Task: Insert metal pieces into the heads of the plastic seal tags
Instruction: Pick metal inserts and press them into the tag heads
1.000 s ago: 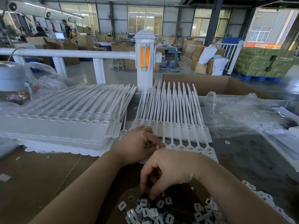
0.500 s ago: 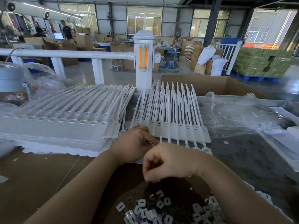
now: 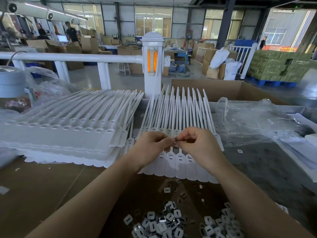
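1. My right hand [image 3: 197, 145] pinches one small shiny metal piece [image 3: 175, 141] between thumb and fingertip. The grip is very narrow, just wide enough for that little clip.

2. My left hand [image 3: 151, 146] has its fingers curled in close, and its fingertips meet the same spot. I think they help hold the piece (it is so small I cannot be sure).

3. The flat sheet of white plastic seal tags [image 3: 178, 134] lies right under both hands. Its long thin tails point away from me and its wide flat ends point back at me.

4. The row of tag heads [image 3: 180, 156] with small slots sits just below my fingertips, a bit nearer to me. So the piece must go down and a little toward me. My right hand is the nearer one for that.

5. The tags look smooth and bendy. The metal piece looks hard and shiny.

6. The loose pile of small square metal and white pieces [image 3: 169, 220] lies near me on the brown cardboard table top [image 3: 42, 186], between my arms.

7. A tall stack of more white tag sheets [image 3: 68, 134] sits to the left, just beside the sheet I work on. Crinkly clear plastic bags [image 3: 257, 124] lie to the right.
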